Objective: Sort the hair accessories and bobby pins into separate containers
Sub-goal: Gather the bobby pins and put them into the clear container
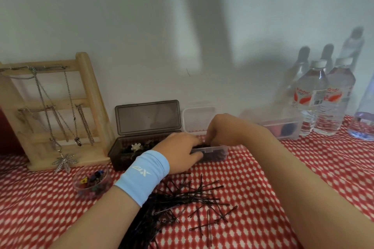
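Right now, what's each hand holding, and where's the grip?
Left hand grips the clear pin box at its left end. Right hand curls into the box; its pinch is hidden.

In front of the clear, smooth plastic box you have thin, dark wire bobby pins with a faint sheen, lying on matt printed cloth. Left of that box, the smoky plastic case looks glossy, the rack is pale bare wood, and its chains are dull metal. Your wristband is soft knit cloth.
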The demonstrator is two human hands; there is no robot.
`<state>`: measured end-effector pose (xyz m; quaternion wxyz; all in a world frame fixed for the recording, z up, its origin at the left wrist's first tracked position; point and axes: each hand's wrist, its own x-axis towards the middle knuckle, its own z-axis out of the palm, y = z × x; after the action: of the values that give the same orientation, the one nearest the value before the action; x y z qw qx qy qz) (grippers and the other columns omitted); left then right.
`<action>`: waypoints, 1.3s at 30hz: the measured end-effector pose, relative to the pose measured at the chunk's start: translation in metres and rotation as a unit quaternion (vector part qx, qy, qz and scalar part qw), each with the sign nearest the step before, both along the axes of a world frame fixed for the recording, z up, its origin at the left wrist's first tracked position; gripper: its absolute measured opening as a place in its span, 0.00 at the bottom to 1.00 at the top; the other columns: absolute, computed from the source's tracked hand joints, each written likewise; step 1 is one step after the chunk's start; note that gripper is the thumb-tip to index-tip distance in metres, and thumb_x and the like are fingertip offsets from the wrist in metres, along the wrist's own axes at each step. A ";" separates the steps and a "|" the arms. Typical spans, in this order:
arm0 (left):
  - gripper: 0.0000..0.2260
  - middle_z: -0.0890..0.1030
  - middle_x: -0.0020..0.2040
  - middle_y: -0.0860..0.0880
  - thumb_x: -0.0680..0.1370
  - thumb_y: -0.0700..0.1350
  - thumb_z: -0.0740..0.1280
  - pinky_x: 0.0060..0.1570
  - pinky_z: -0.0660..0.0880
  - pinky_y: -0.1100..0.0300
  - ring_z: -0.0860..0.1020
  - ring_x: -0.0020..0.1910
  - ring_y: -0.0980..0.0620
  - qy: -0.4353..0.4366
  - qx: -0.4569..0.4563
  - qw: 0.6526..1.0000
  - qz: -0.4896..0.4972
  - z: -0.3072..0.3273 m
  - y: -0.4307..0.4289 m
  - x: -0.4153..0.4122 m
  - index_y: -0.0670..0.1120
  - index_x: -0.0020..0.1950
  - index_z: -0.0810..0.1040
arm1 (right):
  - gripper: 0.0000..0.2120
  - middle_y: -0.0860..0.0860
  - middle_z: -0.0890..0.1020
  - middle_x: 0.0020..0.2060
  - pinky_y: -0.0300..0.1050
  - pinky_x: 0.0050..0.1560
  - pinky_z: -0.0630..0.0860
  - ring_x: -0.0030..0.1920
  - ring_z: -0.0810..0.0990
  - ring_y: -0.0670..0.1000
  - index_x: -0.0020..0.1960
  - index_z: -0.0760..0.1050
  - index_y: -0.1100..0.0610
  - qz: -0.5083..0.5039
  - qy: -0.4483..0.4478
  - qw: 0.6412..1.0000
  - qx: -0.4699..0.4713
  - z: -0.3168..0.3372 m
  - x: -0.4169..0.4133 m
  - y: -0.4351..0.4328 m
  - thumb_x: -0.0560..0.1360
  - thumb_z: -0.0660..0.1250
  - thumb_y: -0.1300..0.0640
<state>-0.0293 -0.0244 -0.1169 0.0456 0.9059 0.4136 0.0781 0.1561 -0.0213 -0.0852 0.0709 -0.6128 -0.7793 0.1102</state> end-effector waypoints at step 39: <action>0.40 0.67 0.65 0.56 0.65 0.71 0.70 0.67 0.68 0.54 0.64 0.66 0.54 0.023 -0.070 0.996 0.050 -0.019 -0.097 -0.058 0.56 0.72 0.67 | 0.41 0.51 0.78 0.64 0.46 0.50 0.82 0.54 0.81 0.53 0.71 0.72 0.56 -0.070 -0.128 0.968 -0.204 0.005 -0.061 -0.113 0.66 0.77 0.35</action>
<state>-0.0876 -0.1212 -0.1359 0.0957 0.8801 0.4641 0.0307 0.0947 -0.1348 -0.0802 -0.1484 -0.6766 -0.6977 0.1827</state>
